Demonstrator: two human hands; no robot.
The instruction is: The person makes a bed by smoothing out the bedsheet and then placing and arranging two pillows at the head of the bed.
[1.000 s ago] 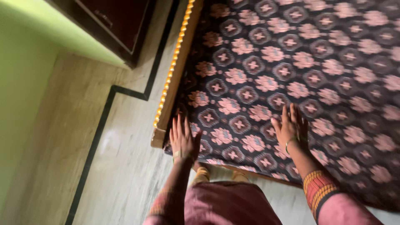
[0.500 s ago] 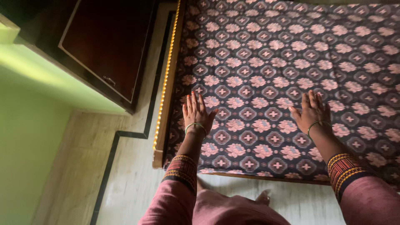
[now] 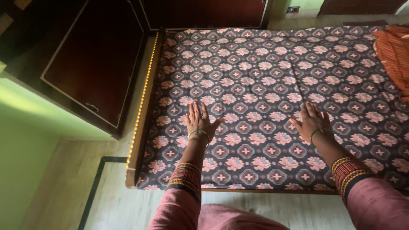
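A dark bedsheet point(image 3: 264, 72) with pink flower medallions covers a bed. My left hand point(image 3: 199, 120) lies flat on the sheet near the bed's left side, palm down, fingers spread. My right hand point(image 3: 312, 121) rests flat on the sheet further right, fingers apart. Neither hand holds anything. Each wrist carries a thin green bangle, and maroon sleeves with striped cuffs cover my forearms.
The bed's wooden frame point(image 3: 140, 119) has a beaded golden edge along its left side. A dark wooden cupboard point(image 3: 91, 64) stands left of the bed against a green wall point(image 3: 25, 140). An orange striped cloth point(image 3: 394, 51) lies at the bed's far right. Pale floor point(image 3: 110, 204) runs below.
The view has tilted up and pulled back, showing more of the bed and the orange cloth. Both hands slid forward from the near edge onto the sheet and stay flat.
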